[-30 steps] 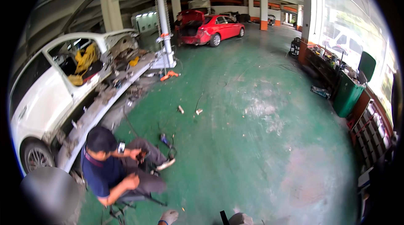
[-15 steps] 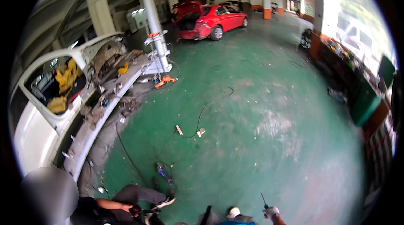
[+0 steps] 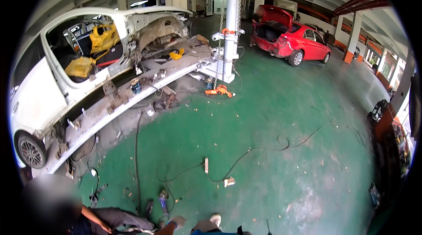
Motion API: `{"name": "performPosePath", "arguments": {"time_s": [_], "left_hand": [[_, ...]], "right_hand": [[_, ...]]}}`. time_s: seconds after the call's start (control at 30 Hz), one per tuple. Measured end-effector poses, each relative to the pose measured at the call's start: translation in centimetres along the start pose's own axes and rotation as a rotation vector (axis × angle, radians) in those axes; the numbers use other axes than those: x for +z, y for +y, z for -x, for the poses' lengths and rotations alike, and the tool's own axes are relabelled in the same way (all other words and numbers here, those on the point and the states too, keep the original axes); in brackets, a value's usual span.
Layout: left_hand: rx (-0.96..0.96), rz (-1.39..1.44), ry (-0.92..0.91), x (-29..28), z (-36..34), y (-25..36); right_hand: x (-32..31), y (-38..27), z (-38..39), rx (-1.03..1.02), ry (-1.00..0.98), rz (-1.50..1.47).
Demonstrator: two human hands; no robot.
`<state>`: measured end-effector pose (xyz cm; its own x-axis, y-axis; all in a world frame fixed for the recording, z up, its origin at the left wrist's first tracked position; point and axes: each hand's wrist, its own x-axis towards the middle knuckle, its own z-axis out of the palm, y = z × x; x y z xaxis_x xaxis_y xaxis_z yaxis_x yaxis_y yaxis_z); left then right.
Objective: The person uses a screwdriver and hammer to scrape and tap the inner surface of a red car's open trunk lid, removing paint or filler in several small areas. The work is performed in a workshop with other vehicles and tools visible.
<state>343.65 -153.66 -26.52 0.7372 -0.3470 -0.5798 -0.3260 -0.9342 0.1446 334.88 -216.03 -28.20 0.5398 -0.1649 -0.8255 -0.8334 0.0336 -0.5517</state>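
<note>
My left hand [image 3: 178, 221], in a pale glove, is at the lower edge, just right of a co-worker's outstretched leg. Nearest to it on the green floor lies a blue corded power tool [image 3: 164, 202], shaped like an angle grinder. The fingers are too small and blurred to show whether they hold anything. My right hand is below the picture's edge. Only a thin dark rod [image 3: 268, 226], like a screwdriver shaft, sticks up there. My light shoe [image 3: 215, 219] shows between the two.
A co-worker [image 3: 118, 218] sits low at the left. Behind stands a stripped white car body [image 3: 37, 99] on a lift platform [image 3: 110, 118]. An orange chain hoist [image 3: 219, 91] lies by the white post [image 3: 231, 28]. Cable and a power strip [image 3: 206, 165] cross the floor. A red car [image 3: 303, 44] stands farther back.
The view has turned left, so the scene has slid rightward. My left hand has come into view. My gloved right hand has dropped out below, leaving only the thin rod visible.
</note>
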Motion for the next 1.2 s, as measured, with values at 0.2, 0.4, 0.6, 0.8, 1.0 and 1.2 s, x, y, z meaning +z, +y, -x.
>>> {"name": "performPosePath", "arguments": {"time_s": [0.2, 0.4, 0.6, 0.8, 1.0, 1.2], "left_hand": [[-0.209, 0.833, 0.422, -35.4, -23.9, -0.3], [-0.210, 1.018, 0.280, -48.6, -46.9, -0.1], [-0.221, 0.879, -0.076, -51.1, -66.4, 1.3], [-0.205, 1.060, -0.069, -65.2, -87.3, 3.7], [-0.282, 1.047, -0.077, -76.5, -106.7, -6.2], [-0.095, 1.172, 0.093, -91.6, -124.5, -23.3]], "right_hand": [[2.3, -17.0, -7.4, 0.153, 0.042, 0.023], [-5.7, -35.7, -24.5, 0.176, 0.132, 0.085], [-10.9, -64.2, -42.8, -0.014, 0.165, 0.281], [-14.4, -101.7, -57.9, -0.186, 0.237, 0.350], [-12.8, -115.4, -74.8, -0.040, 0.236, 0.281], [-11.2, -122.1, -78.2, 0.370, 0.239, 0.244]]}}
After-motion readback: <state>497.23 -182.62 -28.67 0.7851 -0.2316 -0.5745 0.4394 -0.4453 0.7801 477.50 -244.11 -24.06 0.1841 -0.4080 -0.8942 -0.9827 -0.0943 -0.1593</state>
